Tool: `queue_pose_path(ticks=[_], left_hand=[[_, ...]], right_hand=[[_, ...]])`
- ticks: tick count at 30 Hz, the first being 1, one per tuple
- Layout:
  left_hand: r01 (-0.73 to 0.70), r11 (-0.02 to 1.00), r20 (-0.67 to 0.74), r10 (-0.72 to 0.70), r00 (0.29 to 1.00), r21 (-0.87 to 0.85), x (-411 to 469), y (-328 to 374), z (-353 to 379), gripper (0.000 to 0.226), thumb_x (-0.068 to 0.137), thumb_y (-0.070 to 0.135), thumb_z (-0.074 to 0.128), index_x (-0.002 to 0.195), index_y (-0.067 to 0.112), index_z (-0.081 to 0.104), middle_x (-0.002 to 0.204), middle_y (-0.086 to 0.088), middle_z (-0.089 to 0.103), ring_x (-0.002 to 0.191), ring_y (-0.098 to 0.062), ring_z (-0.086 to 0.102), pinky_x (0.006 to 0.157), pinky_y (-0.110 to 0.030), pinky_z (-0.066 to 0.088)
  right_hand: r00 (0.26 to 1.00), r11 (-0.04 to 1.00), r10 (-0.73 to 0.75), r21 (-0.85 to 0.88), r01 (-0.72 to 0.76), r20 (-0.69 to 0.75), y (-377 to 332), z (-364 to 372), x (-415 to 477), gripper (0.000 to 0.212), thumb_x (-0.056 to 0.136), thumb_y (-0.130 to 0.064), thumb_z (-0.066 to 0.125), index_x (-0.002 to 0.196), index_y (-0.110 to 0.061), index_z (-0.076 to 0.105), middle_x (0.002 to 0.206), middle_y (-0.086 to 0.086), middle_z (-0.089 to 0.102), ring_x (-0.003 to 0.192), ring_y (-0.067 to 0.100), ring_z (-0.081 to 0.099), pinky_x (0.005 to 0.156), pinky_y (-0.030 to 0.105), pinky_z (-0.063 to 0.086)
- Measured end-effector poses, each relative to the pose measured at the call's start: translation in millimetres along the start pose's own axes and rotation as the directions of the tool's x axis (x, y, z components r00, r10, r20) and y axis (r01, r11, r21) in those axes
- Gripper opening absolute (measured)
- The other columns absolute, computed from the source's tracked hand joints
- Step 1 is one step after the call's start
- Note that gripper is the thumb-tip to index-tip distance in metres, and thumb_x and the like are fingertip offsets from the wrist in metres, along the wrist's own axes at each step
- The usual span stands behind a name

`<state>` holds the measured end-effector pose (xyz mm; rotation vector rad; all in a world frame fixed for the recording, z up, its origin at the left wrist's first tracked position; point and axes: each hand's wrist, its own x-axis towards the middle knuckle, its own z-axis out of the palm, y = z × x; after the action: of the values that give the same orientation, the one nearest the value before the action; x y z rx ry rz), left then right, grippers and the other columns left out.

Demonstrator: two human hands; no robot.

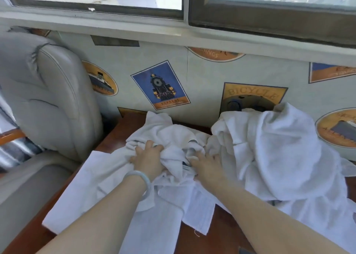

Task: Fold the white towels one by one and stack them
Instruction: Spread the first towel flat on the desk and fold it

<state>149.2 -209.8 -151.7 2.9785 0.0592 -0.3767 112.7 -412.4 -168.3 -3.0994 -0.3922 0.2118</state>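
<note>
Hands (149, 158) (205, 164) — fistfuls of crumpled towel (174, 136)

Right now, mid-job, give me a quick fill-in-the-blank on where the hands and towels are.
The left hand bunches the crumpled towel and wears a ___ on its wrist.
The big towel pile lies to the ___ of the right hand.
The wall sticker behind that pile reads ___.
Missing words: bracelet; right; BICYCLE.
</note>
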Motion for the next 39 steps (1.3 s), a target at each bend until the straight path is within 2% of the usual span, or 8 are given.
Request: queue_pose_path(ticks=[4, 11, 15, 22, 27, 31, 34, 39], left_hand=[[-0.200, 0.967, -0.243, 0.159, 0.957, -0.155, 13.0, 28.2, -22.9, 0.023, 0.084, 0.032, 0.063, 0.102, 0.029, 0.049, 0.121, 0.001, 0.046, 0.117, -0.033, 0.043, 0.086, -0.035, 0.032], [-0.520, 0.814, -0.633, 0.263, 0.728, -0.260, 33.3, 126.6, -94.2, 0.027, 0.081, 0.025, 0.068, 0.105, 0.025, 0.057, 0.124, -0.001, 0.047, 0.115, -0.032, 0.041, 0.083, -0.029, 0.024], [-0.407, 0.897, -0.387, 0.318, 0.866, -0.173, 54.6, 168.0, -85.8, 0.038, 0.086, 0.027, 0.057, 0.124, 0.026, 0.050, 0.136, -0.003, 0.042, 0.127, -0.035, 0.035, 0.097, -0.046, 0.037], [-0.292, 0.946, 0.198, 0.315, 0.928, -0.138, 44.8, 117.4, 30.0, 0.081, 0.097, 0.056, 0.039, 0.151, 0.029, -0.014, 0.163, -0.005, -0.014, 0.150, -0.034, -0.010, 0.122, -0.050, 0.003], [-0.253, 0.920, 0.152, 0.307, 0.939, -0.298, 47.5, 111.0, -17.2, 0.065, 0.099, 0.022, 0.044, 0.154, 0.007, 0.015, 0.163, -0.016, 0.005, 0.149, -0.035, 0.013, 0.120, -0.044, 0.016], [-0.324, 0.902, -0.017, 0.333, 0.943, -0.284, 15.7, 145.8, -46.3, 0.078, 0.095, 0.022, 0.047, 0.156, 0.031, 0.000, 0.164, 0.000, -0.013, 0.151, -0.031, -0.004, 0.120, -0.053, 0.009], [-0.509, 0.822, -0.145, 0.488, 0.860, -0.254, -21.9, 188.2, -48.6, 0.081, 0.098, 0.025, 0.049, 0.154, 0.040, -0.008, 0.162, 0.007, -0.020, 0.151, -0.027, -0.012, 0.119, -0.057, 0.010], [-0.690, 0.696, -0.093, 0.688, 0.720, -0.200, -86.5, 270.4, -37.8, 0.080, 0.097, 0.050, 0.049, 0.156, 0.034, -0.003, 0.163, 0.000, -0.017, 0.151, -0.030, -0.010, 0.119, -0.056, 0.010]], right_hand=[[0.981, 0.971, 0.024, 0.237, 0.022, -0.190, 42.0, -44.9, 1.4, 0.019, 0.089, -0.017, 0.060, 0.108, -0.017, 0.055, 0.130, 0.004, 0.043, 0.117, 0.028, 0.045, 0.093, 0.029, 0.037], [0.752, 0.913, 0.285, 0.407, -0.025, -0.594, 113.0, -131.2, -31.3, 0.048, 0.072, 0.000, 0.074, 0.116, -0.015, 0.061, 0.120, 0.004, 0.053, 0.107, 0.031, 0.045, 0.088, 0.038, 0.040], [0.837, 0.948, 0.277, -0.011, -0.319, -0.472, 142.4, -136.1, -25.5, 0.072, 0.087, -0.037, 0.064, 0.149, -0.040, 0.029, 0.163, 0.004, 0.011, 0.139, 0.045, 0.017, 0.111, 0.059, 0.017], [0.963, 0.960, 0.268, -0.077, -0.269, -0.023, 133.0, -11.5, -14.8, 0.080, 0.087, -0.074, 0.008, 0.150, -0.038, -0.025, 0.151, -0.004, -0.046, 0.138, 0.036, -0.041, 0.115, 0.061, -0.007], [0.978, 0.977, 0.178, 0.096, -0.189, 0.110, 137.1, -60.2, -23.8, 0.082, 0.091, -0.073, 0.035, 0.153, -0.045, -0.010, 0.152, -0.013, -0.043, 0.142, 0.033, -0.036, 0.116, 0.062, -0.004], [0.961, 0.994, 0.112, 0.009, -0.113, -0.251, 134.7, -84.8, -99.2, 0.075, 0.094, -0.063, 0.036, 0.155, -0.042, -0.003, 0.161, -0.010, -0.026, 0.149, 0.027, -0.023, 0.118, 0.060, 0.006], [0.865, 0.940, 0.312, -0.007, -0.342, -0.392, 158.7, -94.0, -149.1, 0.079, 0.094, -0.062, 0.035, 0.157, -0.033, -0.003, 0.164, -0.002, -0.018, 0.151, 0.027, -0.017, 0.121, 0.057, 0.007], [0.752, 0.713, 0.657, 0.359, -0.602, -0.043, 202.2, -75.3, -196.8, 0.107, 0.084, -0.063, 0.062, 0.156, -0.029, -0.010, 0.164, 0.000, -0.009, 0.149, 0.032, 0.015, 0.113, 0.045, 0.027]])
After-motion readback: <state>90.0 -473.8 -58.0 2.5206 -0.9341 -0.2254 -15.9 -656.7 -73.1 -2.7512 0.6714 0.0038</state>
